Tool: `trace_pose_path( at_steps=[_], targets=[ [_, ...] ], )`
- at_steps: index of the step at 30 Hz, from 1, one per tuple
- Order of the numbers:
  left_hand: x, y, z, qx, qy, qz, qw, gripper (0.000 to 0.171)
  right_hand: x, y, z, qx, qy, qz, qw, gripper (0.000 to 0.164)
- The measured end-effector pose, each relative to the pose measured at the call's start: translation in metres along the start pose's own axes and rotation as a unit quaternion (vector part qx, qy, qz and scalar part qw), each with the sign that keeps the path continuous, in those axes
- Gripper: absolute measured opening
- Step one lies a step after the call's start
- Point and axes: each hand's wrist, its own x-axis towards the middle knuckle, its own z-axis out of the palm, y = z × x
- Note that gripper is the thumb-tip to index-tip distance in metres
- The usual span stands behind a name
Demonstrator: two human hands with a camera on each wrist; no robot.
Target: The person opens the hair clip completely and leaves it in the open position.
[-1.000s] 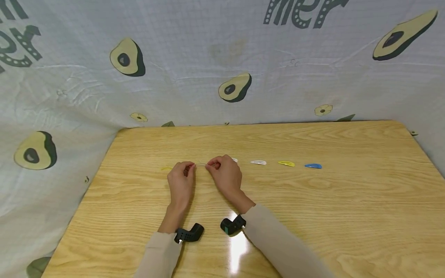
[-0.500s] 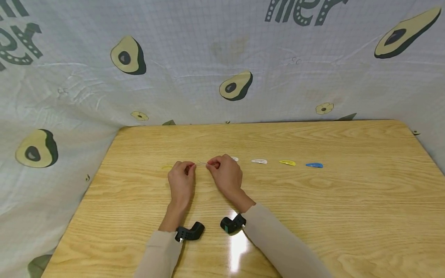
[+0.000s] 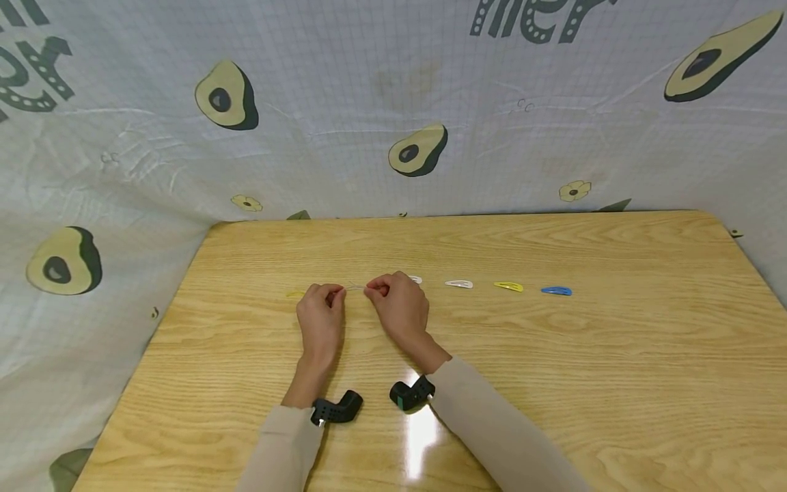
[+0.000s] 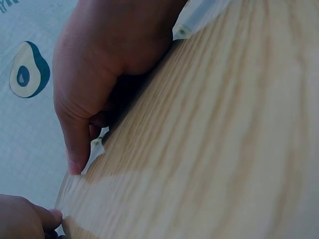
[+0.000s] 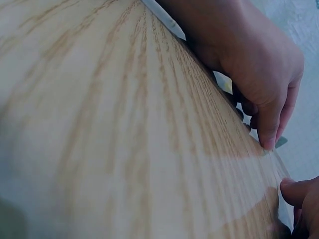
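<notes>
In the head view, my left hand (image 3: 320,318) and right hand (image 3: 399,309) face each other over the wooden table (image 3: 553,396), fingertips a short way apart. A thin pale snap hair clip (image 3: 355,288) spans the gap, each hand pinching one end between thumb and finger. A fine strand of it stands up at an angle from the rest. Both wrist views show the pinching fingertips close over the wood. Behind the left hand a yellow hair clip (image 3: 295,294) is partly hidden; a white hair clip (image 3: 416,279) peeks out past the right hand.
Right of the hands, a white clip (image 3: 458,283), a yellow clip (image 3: 508,287) and a blue clip (image 3: 556,290) lie in a row. A patterned cloth (image 3: 344,89) with avocado prints hangs behind the table and along its left side.
A fine strand of the pale clip has lifted away from the rest and shows above it. Both hands keep nearly the same place; the whole view has shifted slightly.
</notes>
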Motion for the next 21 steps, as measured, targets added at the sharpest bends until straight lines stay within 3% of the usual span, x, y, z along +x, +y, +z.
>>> trace_pose_path(
  at_steps=[8, 21],
  targets=[
    [0.0017, 0.0014, 0.0011, 0.006, 0.006, 0.006, 0.9999, 0.005, 0.001, 0.0001, -0.0011, 0.006, 0.001, 0.0, 1.0, 0.012],
    [0.0, 0.0, -0.0002, 0.0, 0.0, -0.012, 0.9999, 0.005, 0.0007, 0.0008, -0.0012, 0.014, -0.004, -0.002, 1.0, 0.013]
  ],
)
